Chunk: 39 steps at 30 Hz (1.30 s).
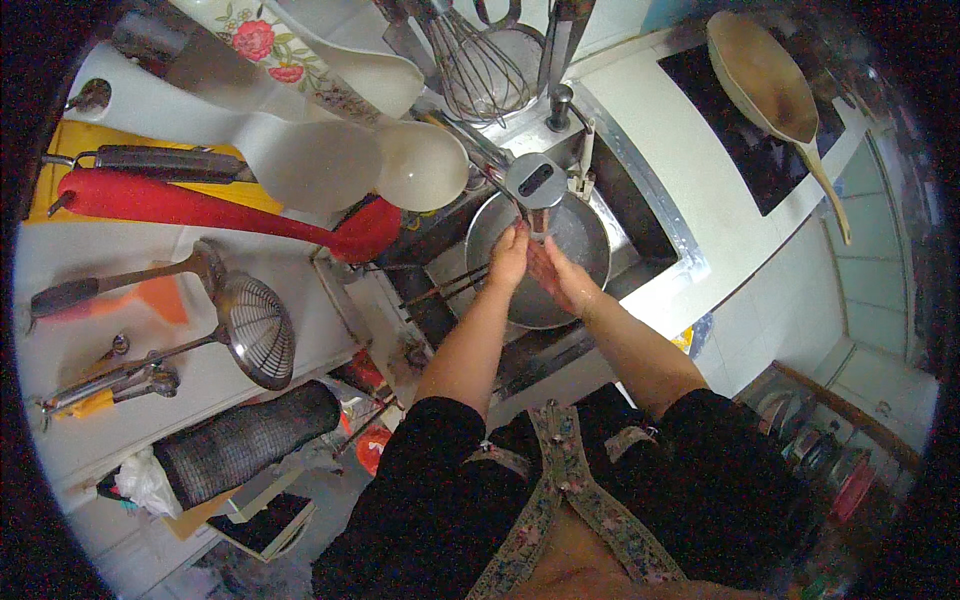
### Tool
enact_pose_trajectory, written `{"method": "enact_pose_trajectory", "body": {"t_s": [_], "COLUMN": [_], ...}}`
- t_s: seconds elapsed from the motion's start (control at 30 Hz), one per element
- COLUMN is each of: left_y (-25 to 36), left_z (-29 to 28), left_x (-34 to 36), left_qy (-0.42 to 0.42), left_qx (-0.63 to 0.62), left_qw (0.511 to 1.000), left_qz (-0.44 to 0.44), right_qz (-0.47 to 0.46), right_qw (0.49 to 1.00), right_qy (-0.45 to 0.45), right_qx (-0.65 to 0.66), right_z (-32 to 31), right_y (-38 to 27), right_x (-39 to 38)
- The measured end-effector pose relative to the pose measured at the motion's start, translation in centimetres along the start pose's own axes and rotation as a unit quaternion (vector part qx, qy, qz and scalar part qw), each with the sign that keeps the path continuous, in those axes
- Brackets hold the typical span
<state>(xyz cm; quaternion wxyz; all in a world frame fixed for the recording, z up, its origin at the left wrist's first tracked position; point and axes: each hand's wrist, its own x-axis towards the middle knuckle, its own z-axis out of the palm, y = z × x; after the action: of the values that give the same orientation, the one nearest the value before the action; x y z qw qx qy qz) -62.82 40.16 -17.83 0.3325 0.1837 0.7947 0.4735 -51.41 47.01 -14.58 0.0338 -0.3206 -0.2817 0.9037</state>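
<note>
Both my hands are held under the faucet (pixel 534 180), above a round metal basin (pixel 590 228) sitting in the sink (pixel 648 225). My left hand (pixel 508 256) has its fingers stretched up toward the spout, holding nothing. Facing it, my right hand (pixel 563 280) is also flat with fingers extended, palm turned to the left hand. The fingertips of the two hands are close together near the spout; whether they touch I cannot tell. Water seems to fall between them into the basin. Left of the basin, dark thin sticks (pixel 452 288) lie across the sink.
On the left hang a red spatula (pixel 190 205), a white ladle (pixel 425 165) and a skimmer (pixel 258 330). A whisk (pixel 480 75) stands behind the sink. At the far right, a pale frying pan (pixel 765 80) rests on a black cooktop (pixel 700 130). A dish rack (pixel 815 440) is lower right.
</note>
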Motion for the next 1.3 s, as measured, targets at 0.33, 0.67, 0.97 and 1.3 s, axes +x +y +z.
{"method": "enact_pose_trajectory", "body": {"t_s": [0.33,0.67,0.97,1.3], "left_y": [2.8,0.0,4.1,-1.3], "left_z": [3.4,0.8,2.3,1.6], "left_x": [-7.4,-1.3,-8.2,-3.3], "left_qy": [-0.053,-0.011,-0.042,-0.016], "left_qx": [-0.091,-0.020,-0.155,-0.643], "left_qw": [0.988,1.000,0.985,0.750], "left_qz": [0.114,-0.013,-0.058,-0.152], "right_qz": [-0.034,-0.043,-0.045,-0.207], "right_qw": [0.984,0.968,0.984,0.914], "right_qy": [0.081,-0.047,0.130,-0.059], "right_qx": [0.153,0.242,0.110,-0.343], "right_z": [-2.1,2.1,-2.1,-2.8], "right_y": [-0.5,1.5,0.3,1.7], "right_x": [6.4,1.3,7.1,3.4]}}
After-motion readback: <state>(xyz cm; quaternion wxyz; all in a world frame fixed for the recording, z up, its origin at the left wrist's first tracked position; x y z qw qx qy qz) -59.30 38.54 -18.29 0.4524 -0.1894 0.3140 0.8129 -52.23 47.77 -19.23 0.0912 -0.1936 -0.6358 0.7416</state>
